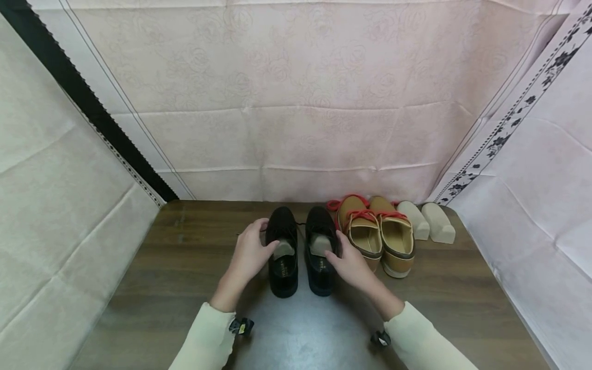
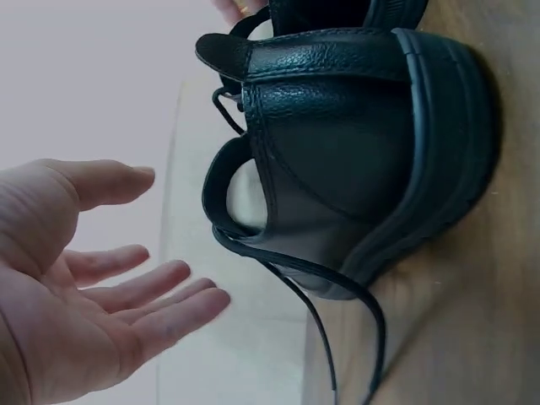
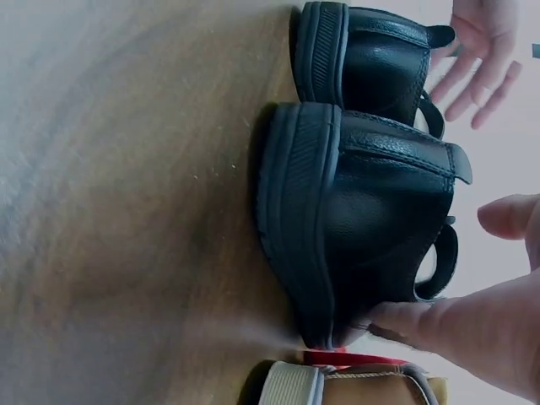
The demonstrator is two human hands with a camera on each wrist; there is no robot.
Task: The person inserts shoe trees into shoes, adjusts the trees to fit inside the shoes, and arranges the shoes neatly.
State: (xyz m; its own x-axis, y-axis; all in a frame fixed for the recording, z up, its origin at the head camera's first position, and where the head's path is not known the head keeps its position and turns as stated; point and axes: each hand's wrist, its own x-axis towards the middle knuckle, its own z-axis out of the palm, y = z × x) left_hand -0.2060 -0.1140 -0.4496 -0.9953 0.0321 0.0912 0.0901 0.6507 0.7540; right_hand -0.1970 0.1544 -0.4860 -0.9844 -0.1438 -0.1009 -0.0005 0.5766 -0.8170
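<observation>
I have a left black shoe (image 1: 283,280) and a right black shoe (image 1: 320,280) standing side by side on a wood-grain surface (image 1: 185,293), toes pointing away. My left hand (image 1: 246,252) hangs beside the left one, fingers (image 2: 173,321) loosely spread and clear of it; my right hand (image 1: 352,263) lays extended fingers against the other's outer side, near tan shoes (image 1: 399,259) with red laces (image 1: 362,215).
</observation>
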